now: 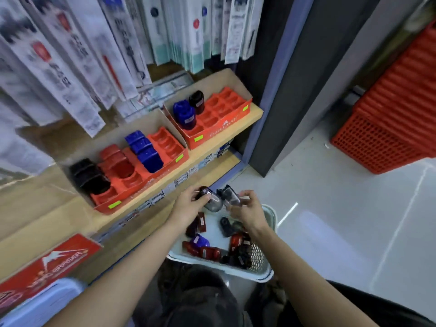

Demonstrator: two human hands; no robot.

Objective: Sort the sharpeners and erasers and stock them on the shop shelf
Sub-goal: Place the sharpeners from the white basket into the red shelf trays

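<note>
Left hand [188, 205] pinching a dark sharpener [212, 202], right hand [249, 210] gripping a black sharpener [230, 195], both above the basket [236, 271]

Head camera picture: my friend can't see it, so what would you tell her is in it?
The left hand grips a dark sharpener and the right hand a second sharpener, above a white basket of loose sharpeners. On the wooden shelf ahead, the nearer red tray and farther red tray are partly filled.

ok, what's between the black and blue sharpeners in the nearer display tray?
A row of red sharpeners sits between the black sharpeners and the blue sharpeners; the head view shows it.
</note>
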